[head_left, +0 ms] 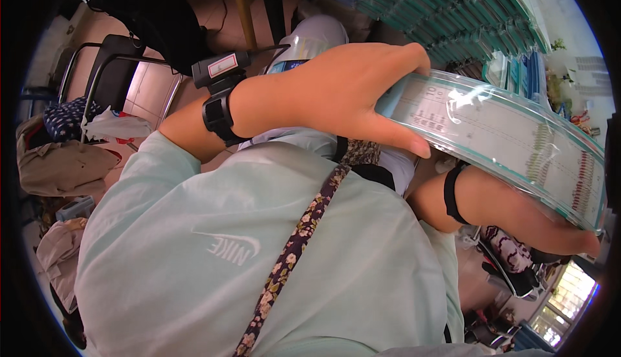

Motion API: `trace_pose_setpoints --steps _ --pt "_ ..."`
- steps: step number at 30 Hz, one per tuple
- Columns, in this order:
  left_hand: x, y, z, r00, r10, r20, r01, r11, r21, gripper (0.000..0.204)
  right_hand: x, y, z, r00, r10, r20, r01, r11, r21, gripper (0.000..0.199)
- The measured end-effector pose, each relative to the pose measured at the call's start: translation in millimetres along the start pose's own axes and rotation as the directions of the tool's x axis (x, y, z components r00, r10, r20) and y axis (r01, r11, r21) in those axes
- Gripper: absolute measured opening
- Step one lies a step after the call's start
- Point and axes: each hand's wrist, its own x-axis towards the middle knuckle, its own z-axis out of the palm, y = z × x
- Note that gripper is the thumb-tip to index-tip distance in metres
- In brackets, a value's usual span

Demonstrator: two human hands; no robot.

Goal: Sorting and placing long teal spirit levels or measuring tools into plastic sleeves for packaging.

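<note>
A long flat pack (491, 124) in shiny clear plastic, with teal edges and a pale printed sheet inside, is held up at the right. My left hand (369, 88) grips its left end, thumb along the lower edge and fingers at the upper edge. A black strap with a small black device (223, 75) circles my left wrist. Under the pack's far right end is my right hand (559, 231), holding the lower corner, its fingers partly hidden by the pack. A black band (453, 195) sits round my right forearm.
Stacks of similar teal-edged packs (446, 14) fill the top right. At the left are a black metal-framed chair (119, 50), a brown garment (61, 163) and a white plastic bag (116, 124). Another chair with patterned cloth (508, 253) is at the lower right, near a bright window (569, 299).
</note>
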Motion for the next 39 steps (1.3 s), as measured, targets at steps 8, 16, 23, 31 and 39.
trace_pose_setpoints --steps 8,16,23,31,39 --pt "21.6 21.6 -17.1 0.993 -0.039 0.112 0.057 0.985 -0.163 0.075 -15.6 21.6 54.7 0.932 -0.301 -0.202 0.240 0.930 -0.277 0.067" --pt "32.4 35.4 -18.3 1.000 0.015 0.011 -0.014 0.993 -0.114 0.082 -17.0 31.6 28.0 0.801 -0.418 0.428 0.567 0.301 -0.767 0.069" --pt "48.2 42.6 -8.8 0.992 0.129 0.011 -0.125 0.975 -0.185 0.074 1.3 32.2 -35.0 0.685 -0.560 0.467 0.710 0.369 -0.599 0.072" --pt "22.0 16.9 3.0 0.982 0.188 -0.030 -0.189 0.981 -0.043 0.071 24.4 -24.6 -68.7 0.992 -0.121 -0.023 0.119 0.991 -0.054 0.069" --pt "-8.3 -3.7 5.5 0.998 0.034 0.049 -0.036 0.999 0.029 0.081 44.7 -35.6 -107.4 0.996 0.090 0.001 -0.071 0.780 0.622 0.067"
